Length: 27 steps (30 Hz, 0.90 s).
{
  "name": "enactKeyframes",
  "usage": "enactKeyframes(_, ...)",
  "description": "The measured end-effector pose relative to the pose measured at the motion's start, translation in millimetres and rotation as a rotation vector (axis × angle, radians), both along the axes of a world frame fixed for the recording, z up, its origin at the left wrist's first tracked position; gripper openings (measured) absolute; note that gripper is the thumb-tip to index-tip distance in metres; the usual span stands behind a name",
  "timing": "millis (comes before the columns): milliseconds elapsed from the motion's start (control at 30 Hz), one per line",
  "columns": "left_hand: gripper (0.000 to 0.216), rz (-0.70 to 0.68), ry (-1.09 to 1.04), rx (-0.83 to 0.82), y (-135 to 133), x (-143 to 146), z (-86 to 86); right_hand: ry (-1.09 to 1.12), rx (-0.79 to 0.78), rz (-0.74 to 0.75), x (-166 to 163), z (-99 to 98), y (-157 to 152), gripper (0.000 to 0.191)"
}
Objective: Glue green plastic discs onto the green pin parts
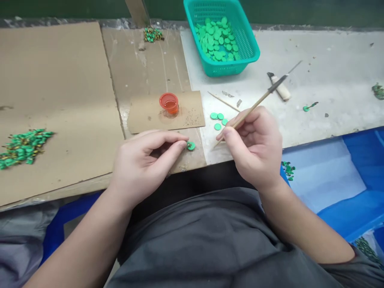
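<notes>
Nearer the person than the red cup (162,102) and slightly to its right, a green disc (191,146) sits at the fingertips of the left hand (142,162), thumb and forefinger pinched together at its edge, while the right hand (255,150), to the cup's right, has its fingers closed around a thin stick (256,105). The disc could slip if that pinch loosened, and a knuckle knocking the cup could spill its liquid (170,105); beyond the cup, to the right, a teal basket (223,69) holds many green discs (218,40).

Cup (169,105) on cardboard (141,114), discs (217,127) right, basket (225,69) behind.
</notes>
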<state>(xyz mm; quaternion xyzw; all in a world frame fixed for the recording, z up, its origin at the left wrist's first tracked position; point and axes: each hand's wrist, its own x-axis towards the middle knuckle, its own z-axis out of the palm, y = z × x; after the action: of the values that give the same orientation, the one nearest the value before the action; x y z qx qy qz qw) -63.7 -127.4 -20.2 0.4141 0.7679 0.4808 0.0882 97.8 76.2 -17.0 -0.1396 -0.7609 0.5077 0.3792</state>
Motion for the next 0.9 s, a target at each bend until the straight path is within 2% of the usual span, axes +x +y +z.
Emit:
enactKeyframes(133,0.022,0.000,-0.235,0.039,-2.5,-0.3,17.0,-0.038,-0.266,0.170,8.5,8.4,-6.5,0.011)
enactKeyframes(233,0.029,-0.022,-0.293,0.053,-5.3,2.8,36.7,-0.022,-0.439,0.294,12.1,13.8,-16.5,0.020)
enactKeyframes(333,0.028,-0.040,-0.298,0.063,-7.1,8.0,53.9,-0.068,-0.504,0.353,13.8,20.1,-23.0,0.023)
enactKeyframes(400,0.022,-0.053,-0.295,0.062,-7.3,11.3,61.4,-0.096,-0.530,0.389,14.2,25.2,-25.1,0.015)
enactKeyframes(467,0.017,-0.077,-0.311,0.076,-6.7,14.0,65.5,-0.127,-0.572,0.425,14.3,30.0,-26.6,0.004)
enactKeyframes(567,0.012,-0.110,-0.350,0.097,-5.3,16.4,68.2,-0.197,-0.621,0.456,14.7,34.9,-28.8,0.016)
enactKeyframes(667,0.012,-0.120,-0.380,0.101,-4.3,16.9,69.3,-0.231,-0.637,0.475,15.3,36.3,-30.4,0.017)
enactKeyframes(900,0.030,-0.090,-0.406,0.056,-5.0,16.3,69.2,-0.233,-0.683,0.492,14.4,36.6,-30.9,0.017)
